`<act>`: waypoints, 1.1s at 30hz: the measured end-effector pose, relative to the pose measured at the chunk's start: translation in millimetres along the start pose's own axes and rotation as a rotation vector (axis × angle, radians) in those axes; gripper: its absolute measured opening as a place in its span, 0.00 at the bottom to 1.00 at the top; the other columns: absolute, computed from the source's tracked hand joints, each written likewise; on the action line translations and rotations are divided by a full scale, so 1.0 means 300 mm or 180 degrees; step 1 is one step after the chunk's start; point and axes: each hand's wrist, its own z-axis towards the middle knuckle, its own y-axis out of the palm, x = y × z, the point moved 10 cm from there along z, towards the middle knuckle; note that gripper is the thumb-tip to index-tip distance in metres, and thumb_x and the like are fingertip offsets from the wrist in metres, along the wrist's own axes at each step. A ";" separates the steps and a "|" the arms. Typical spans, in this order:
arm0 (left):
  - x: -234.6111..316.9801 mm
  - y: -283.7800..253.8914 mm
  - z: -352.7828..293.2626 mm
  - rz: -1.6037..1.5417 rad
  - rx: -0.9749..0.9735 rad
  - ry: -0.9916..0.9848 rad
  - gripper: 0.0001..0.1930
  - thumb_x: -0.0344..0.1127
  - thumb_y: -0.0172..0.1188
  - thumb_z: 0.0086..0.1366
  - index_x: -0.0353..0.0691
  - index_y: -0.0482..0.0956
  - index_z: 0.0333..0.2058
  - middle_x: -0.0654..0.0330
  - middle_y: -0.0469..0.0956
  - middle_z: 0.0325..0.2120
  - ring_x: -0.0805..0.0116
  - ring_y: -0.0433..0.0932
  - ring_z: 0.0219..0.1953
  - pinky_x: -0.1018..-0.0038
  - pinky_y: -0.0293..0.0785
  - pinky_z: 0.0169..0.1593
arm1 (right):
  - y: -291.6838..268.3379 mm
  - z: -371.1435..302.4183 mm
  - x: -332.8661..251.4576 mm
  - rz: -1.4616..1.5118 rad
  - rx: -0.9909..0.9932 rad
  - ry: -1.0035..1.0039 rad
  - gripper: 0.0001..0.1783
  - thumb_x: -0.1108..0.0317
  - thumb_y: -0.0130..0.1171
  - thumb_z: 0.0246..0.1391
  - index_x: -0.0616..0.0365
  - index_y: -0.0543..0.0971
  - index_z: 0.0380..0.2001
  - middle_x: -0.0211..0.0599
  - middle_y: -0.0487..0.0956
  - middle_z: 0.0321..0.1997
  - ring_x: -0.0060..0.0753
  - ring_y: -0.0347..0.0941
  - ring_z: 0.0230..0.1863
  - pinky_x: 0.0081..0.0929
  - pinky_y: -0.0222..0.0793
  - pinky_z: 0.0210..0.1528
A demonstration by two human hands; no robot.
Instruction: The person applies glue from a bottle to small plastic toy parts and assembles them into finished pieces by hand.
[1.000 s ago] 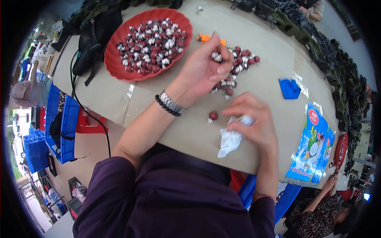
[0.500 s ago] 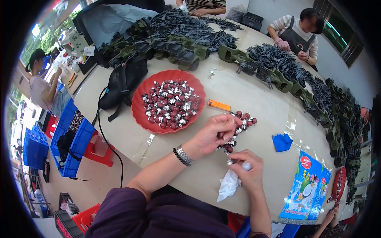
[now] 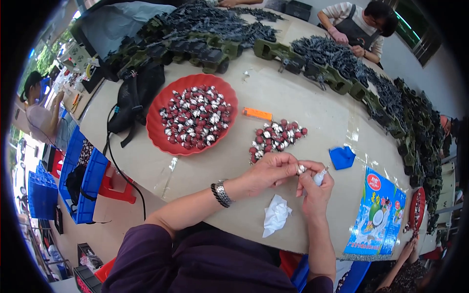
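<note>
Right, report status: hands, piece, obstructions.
Left hand pinching small whitish piece. Right hand alongside, holding white tube. Crumpled tissue nearby, touching neither hand; no obstruction seen between them.

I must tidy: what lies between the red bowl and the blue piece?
In the head view, a pile of small pieces lies between the red bowl and blue piece; an orange stick lies nearby.
</note>
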 end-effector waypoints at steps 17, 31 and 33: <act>0.053 0.015 -0.014 -0.0191 0.0080 -0.0054 0.15 0.40 0.59 0.65 0.39 0.74 0.46 0.71 0.71 0.25 0.86 0.64 0.21 0.86 0.54 0.21 | -0.029 0.013 -0.030 0.0060 0.0086 -0.0390 0.08 0.82 0.59 0.46 0.61 0.74 0.31 0.31 0.75 0.30 0.14 0.68 0.21 0.13 0.61 0.17; 0.079 0.017 -0.009 -0.0044 0.0129 0.0399 0.12 0.35 0.57 0.66 0.37 0.75 0.46 0.69 0.71 0.27 0.84 0.64 0.23 0.85 0.58 0.23 | -0.021 0.005 -0.070 -0.0678 -0.0101 -0.1202 0.11 0.87 0.60 0.40 0.63 0.75 0.29 0.35 0.73 0.36 0.15 0.69 0.24 0.11 0.66 0.19; 0.088 0.019 -0.010 -0.0037 0.0119 0.0448 0.13 0.35 0.57 0.66 0.37 0.75 0.46 0.69 0.72 0.27 0.84 0.64 0.23 0.85 0.58 0.24 | -0.023 0.006 -0.068 -0.0666 -0.0094 -0.1219 0.12 0.87 0.60 0.40 0.63 0.75 0.29 0.35 0.73 0.35 0.15 0.69 0.24 0.11 0.66 0.19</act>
